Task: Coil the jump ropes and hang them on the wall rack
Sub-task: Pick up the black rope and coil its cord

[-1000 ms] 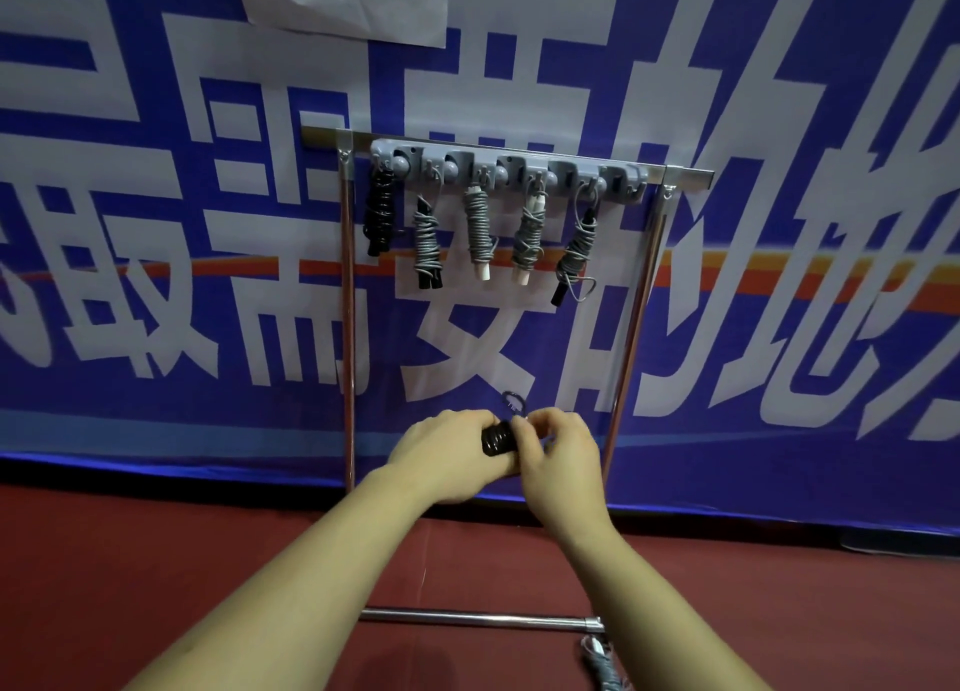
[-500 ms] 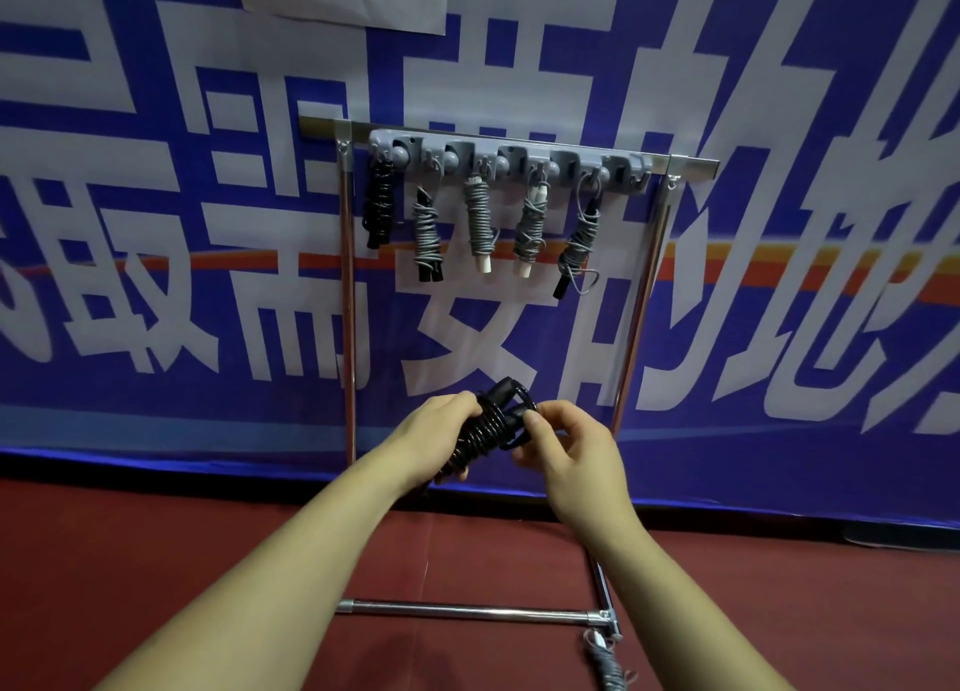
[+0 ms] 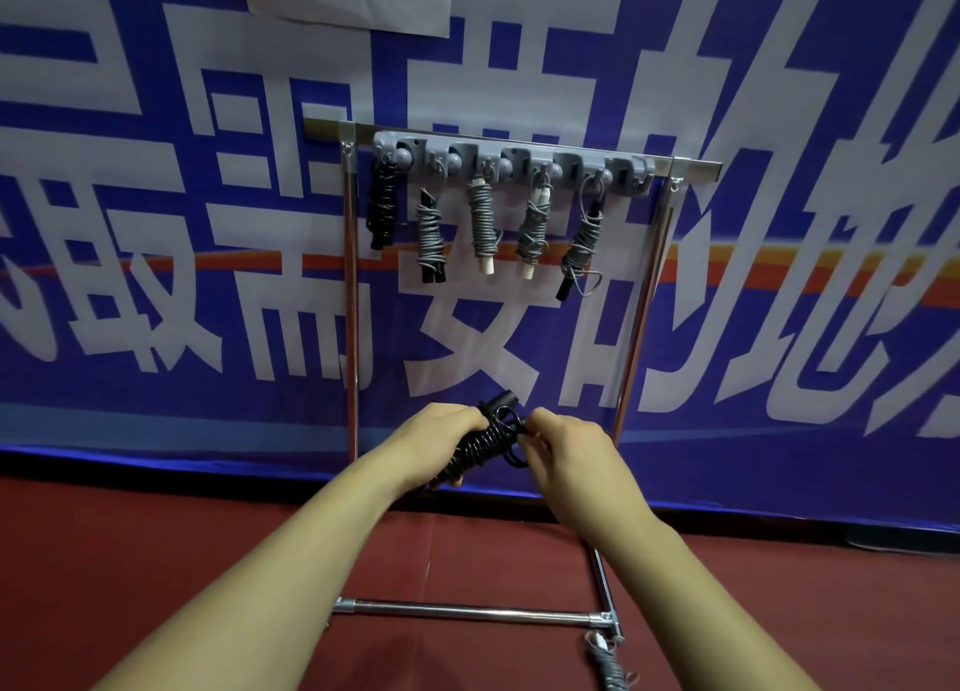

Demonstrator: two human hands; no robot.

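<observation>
A black jump rope (image 3: 480, 443), wound into a tight bundle round its handles, sits between both hands in front of the rack's lower half. My left hand (image 3: 439, 438) grips the bundle from the left. My right hand (image 3: 566, 449) pinches a loop of cord at the bundle's upper end. Above, the grey hook strip (image 3: 511, 163) on the chrome rack carries several coiled ropes: a black one (image 3: 383, 207) at the far left and grey ones (image 3: 483, 223) to its right. The rightmost hook (image 3: 636, 173) is bare.
The chrome rack frame (image 3: 350, 295) stands against a blue and white banner (image 3: 779, 275), its base bar (image 3: 467, 611) lying on the red floor. A grey coiled rope (image 3: 610, 664) lies on the floor by the base's right corner.
The bundle has come out of my closed hands and now shows tilted between them. My right hand has shifted to its upper end. The view has moved closer to the rack.
</observation>
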